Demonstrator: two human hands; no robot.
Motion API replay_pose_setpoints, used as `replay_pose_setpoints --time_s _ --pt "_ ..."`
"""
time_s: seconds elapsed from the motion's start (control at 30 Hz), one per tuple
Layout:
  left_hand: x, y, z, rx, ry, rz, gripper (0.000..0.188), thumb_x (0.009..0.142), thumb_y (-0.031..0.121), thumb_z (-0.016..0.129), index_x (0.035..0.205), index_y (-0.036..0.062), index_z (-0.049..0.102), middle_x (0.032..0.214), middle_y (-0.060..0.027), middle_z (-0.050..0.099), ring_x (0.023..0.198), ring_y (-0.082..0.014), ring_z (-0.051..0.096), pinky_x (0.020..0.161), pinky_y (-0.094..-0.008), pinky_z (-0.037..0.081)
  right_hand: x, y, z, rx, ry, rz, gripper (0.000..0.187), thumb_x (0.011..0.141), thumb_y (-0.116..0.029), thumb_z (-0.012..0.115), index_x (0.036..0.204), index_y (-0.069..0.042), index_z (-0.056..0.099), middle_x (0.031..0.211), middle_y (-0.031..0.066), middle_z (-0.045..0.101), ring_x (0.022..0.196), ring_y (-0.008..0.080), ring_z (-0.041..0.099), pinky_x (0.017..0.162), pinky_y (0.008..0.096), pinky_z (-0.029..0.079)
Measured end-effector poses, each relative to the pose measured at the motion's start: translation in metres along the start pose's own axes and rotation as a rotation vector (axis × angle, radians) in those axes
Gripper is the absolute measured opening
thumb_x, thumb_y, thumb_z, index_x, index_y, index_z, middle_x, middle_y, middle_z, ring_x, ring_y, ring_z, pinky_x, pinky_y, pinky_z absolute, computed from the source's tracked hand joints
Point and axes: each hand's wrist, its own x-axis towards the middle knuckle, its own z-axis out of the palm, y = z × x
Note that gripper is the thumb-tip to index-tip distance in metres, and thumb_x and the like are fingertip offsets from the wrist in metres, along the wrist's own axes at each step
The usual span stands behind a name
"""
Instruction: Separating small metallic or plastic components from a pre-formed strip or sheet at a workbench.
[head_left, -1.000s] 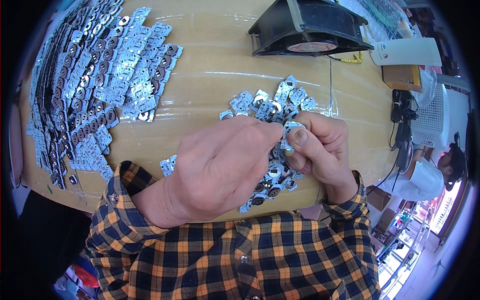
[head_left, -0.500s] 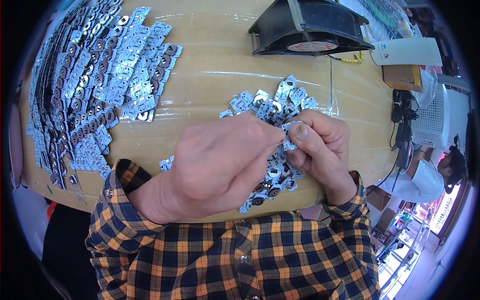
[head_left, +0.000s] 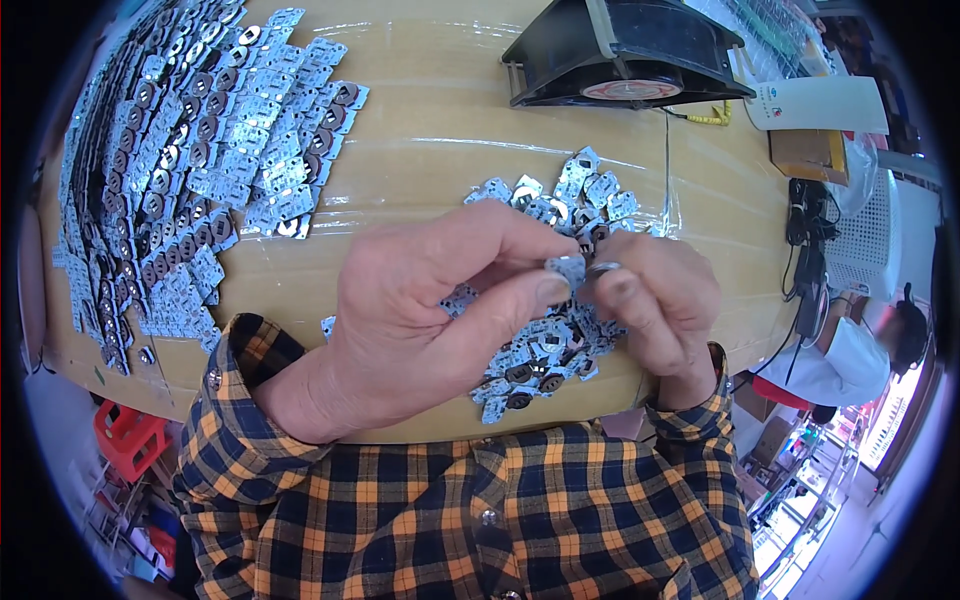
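Note:
My left hand [head_left: 425, 320] pinches a small circuit board [head_left: 568, 268] between thumb and forefinger. Close beside it, my right hand [head_left: 660, 295] has its fingers closed on a thin silver disc [head_left: 604, 268] that looks like a coin cell, its edge toward the board. Both hands are above a loose pile of small circuit boards [head_left: 545, 345], some bearing round dark holders and some bright discs. The hands cover part of this pile.
Long stacked strips of circuit boards [head_left: 215, 140] fill the table's left side. A black fan [head_left: 625, 60] stands at the back, near a white cup-like container [head_left: 815, 104] on a cardboard box [head_left: 808, 155]. Black cables [head_left: 805, 215] and a white basket [head_left: 862, 235] lie right. Another person [head_left: 840, 355] is beyond.
My left hand has rolled over, bringing its thumb into sight with the board. The right hand has shifted slightly right, and the silver disc now shows in its fingers, apart from the board.

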Motion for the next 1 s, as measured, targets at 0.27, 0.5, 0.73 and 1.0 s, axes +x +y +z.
replay_pose_setpoints --time_s 0.27,0.5,0.73,1.0 --pt "0.0 0.004 0.0 -0.323 -0.12 -0.201 0.019 0.092 0.003 0.06 0.109 -0.005 0.06 0.085 -0.0093 0.068 0.072 -0.0078 0.064 0.059 -0.0174 0.051 -0.002 -0.006 0.003 0.285 -0.097 0.163 0.04 0.097 -0.031 0.052 0.075 0.002 0.059 0.057 0.0025 0.056 0.044 0.0077 0.048 0.042 0.0236 0.035" --pt "-0.002 0.002 0.0 -0.318 -0.09 -0.202 0.016 0.094 0.003 0.058 0.108 -0.0039 0.06 0.087 -0.0094 0.068 0.072 -0.0072 0.064 0.059 -0.0176 0.052 -0.002 -0.008 0.003 0.361 -0.029 0.262 0.043 0.097 -0.035 0.051 0.075 0.001 0.059 0.055 0.0014 0.055 0.043 0.0061 0.047 0.04 0.0214 0.031" --pt "-0.003 0.0 0.003 -0.088 -0.13 -0.075 0.017 0.091 -0.002 0.058 0.108 -0.0046 0.061 0.087 -0.0085 0.068 0.068 -0.0069 0.063 0.057 -0.0178 0.05 -0.001 -0.002 0.006 0.3 -0.045 0.107 0.039 0.098 -0.029 0.051 0.072 0.0 0.057 0.053 0.0009 0.053 0.043 0.0061 0.045 0.04 0.0221 0.031" --pt "0.001 0.002 0.003 -0.05 -0.12 0.072 0.013 0.088 0.001 0.065 0.101 -0.0038 0.064 0.081 -0.0087 0.067 0.065 -0.0084 0.064 0.053 -0.0198 0.049 -0.005 -0.006 -0.002 0.552 -0.189 0.333 0.034 0.101 -0.025 0.047 0.079 -0.002 0.059 0.059 0.0007 0.058 0.044 0.0043 0.049 0.041 0.0196 0.035"
